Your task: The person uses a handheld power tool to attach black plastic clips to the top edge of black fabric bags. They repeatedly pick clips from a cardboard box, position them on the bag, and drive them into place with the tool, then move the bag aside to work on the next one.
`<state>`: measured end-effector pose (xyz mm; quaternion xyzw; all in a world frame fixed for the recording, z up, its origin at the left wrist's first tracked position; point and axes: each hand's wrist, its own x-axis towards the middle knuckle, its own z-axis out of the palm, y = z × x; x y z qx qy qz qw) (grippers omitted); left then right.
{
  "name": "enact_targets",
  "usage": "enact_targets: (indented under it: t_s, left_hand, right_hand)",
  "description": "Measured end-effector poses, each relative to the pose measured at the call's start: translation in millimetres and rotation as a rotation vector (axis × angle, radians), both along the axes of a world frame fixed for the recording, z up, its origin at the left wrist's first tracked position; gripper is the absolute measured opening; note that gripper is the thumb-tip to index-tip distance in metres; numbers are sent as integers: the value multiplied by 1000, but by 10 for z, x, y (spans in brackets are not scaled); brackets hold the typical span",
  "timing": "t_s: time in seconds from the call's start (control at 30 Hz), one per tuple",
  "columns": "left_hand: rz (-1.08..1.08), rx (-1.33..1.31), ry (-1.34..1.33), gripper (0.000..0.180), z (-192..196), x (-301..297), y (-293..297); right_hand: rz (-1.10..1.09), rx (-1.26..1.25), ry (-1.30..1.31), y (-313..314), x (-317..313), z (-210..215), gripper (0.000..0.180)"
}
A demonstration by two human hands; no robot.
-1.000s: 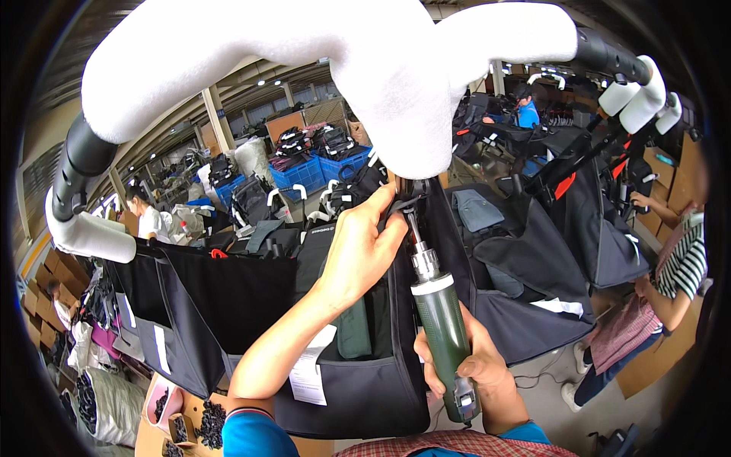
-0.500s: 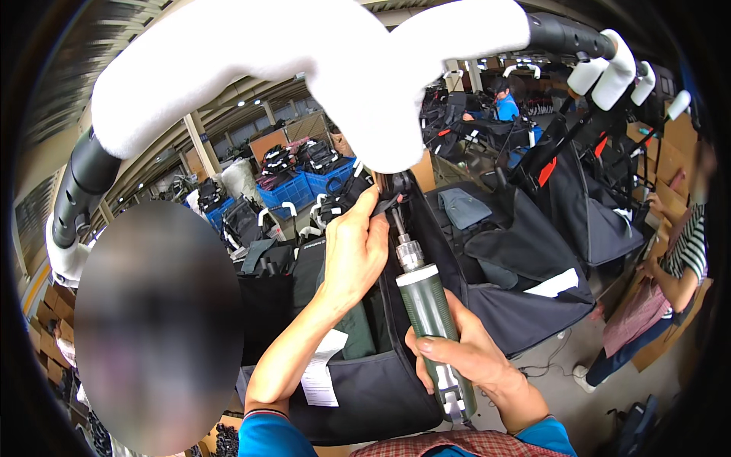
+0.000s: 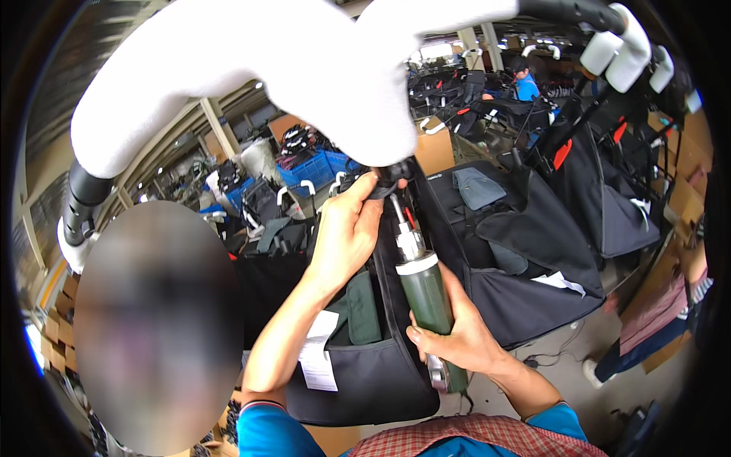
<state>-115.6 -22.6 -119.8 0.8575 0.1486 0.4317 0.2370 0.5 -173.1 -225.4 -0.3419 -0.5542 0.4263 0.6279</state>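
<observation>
Our left hand [image 3: 347, 234], angled toward 1 o'clock, pinches a black fitting [image 3: 387, 187]. Our right hand [image 3: 461, 332] encircles a green screwdriver [image 3: 426, 298].

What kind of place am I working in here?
Probably a factory assembly floor: your bare right hand holds a dark green cylindrical power driver, heaped blue plastic crates stand behind, and black fabric wagon-like bodies stand side by side.

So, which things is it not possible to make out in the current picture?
In the head view:
Tip of the green power driver: lost against the dark fitting.
Part of the right hand: behind the driver.
White-wrapped frame: cut off by the upper edge.
Left background: covered by a blurred oval.
</observation>
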Motion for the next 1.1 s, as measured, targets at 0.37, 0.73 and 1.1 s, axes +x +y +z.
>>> enact_targets:
  t_s: [0.37,0.73,1.1]
  left_hand:
    - [-370,-253,9,38,-217,-1066,-674]
    - [1331,-851,-887,20,-3668,-4439,-2210]
    - [2345,-490,-32,13,-4995,-6667,-2886]
  right_hand:
    - [1428,42,159,274,410,-928,94]
    - [1620,-283,-10,468,-594,-682,77]
    - [207,-450,273,72,-1165,-863,49]
